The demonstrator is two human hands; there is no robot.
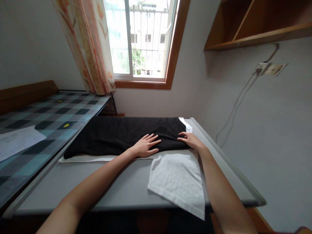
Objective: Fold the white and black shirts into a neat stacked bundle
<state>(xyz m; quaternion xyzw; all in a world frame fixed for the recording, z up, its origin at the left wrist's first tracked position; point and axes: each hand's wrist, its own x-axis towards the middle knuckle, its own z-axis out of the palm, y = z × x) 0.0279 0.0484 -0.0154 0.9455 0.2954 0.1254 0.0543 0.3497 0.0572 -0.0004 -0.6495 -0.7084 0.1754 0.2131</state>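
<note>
A black garment (117,133) lies spread lengthwise across the grey tabletop (122,185). Beneath it is a white garment; its edge shows along the front, and a sleeve-like white part (177,178) reaches toward me and hangs over the table's front edge. My left hand (146,146) rests flat on the black cloth near its front edge, fingers spread. Near the cloth's right end, my right hand (191,139) touches it with loosely bent fingers, thumb and fingers apart. Another bit of white cloth (186,125) sticks out behind the right hand.
To the left stands a bed with a checked cover (73,110) and a sheet of paper (19,141). A curtain (95,48) hangs beside the window (146,42). On the right are a wall shelf (258,35) and a socket with a cable (262,68).
</note>
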